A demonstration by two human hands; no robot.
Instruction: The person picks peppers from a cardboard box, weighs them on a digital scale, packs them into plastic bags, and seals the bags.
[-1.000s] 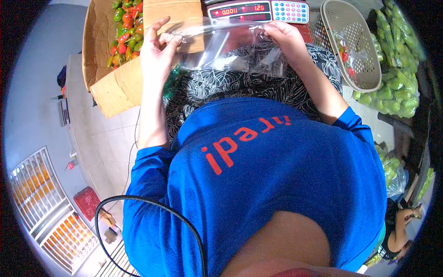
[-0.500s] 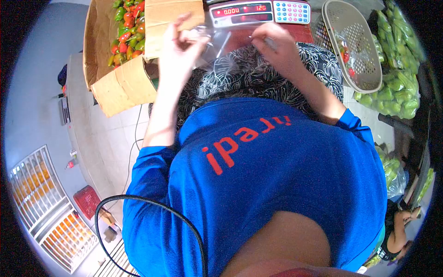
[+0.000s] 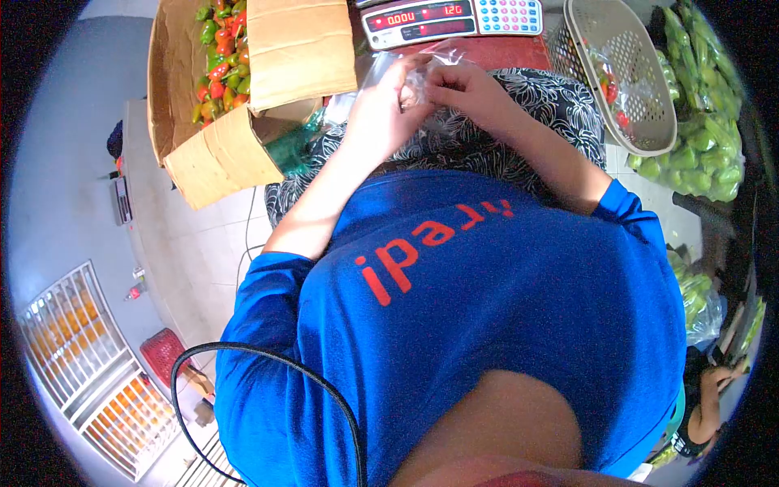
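A clear plastic bag (image 3: pixel 445 55) is bunched between my two hands, above the black-and-white patterned cloth on my lap (image 3: pixel 552 114). My left hand (image 3: pixel 388 109) has its fingers closed on the bag's left part. Close beside it, my right hand (image 3: pixel 466 88) pinches the bag's right part. Just beyond the hands stands a scale (image 3: pixel 450 23) with red lit digits and a keypad. Left of my hands is an open cardboard box (image 3: pixel 300 57) holding red and green peppers (image 3: pixel 219 69).
A beige perforated basket (image 3: pixel 649 105) with a few red items in plastic stands at the right. Beyond it lie bags of green vegetables (image 3: pixel 702 162). A red basket (image 3: pixel 162 355) is at the lower left. Another person's arm (image 3: pixel 707 406) shows at the lower right.
My hands have come together from wide apart, my left hand moving right and my right hand left. The bag, earlier stretched flat between them, is now gathered up.
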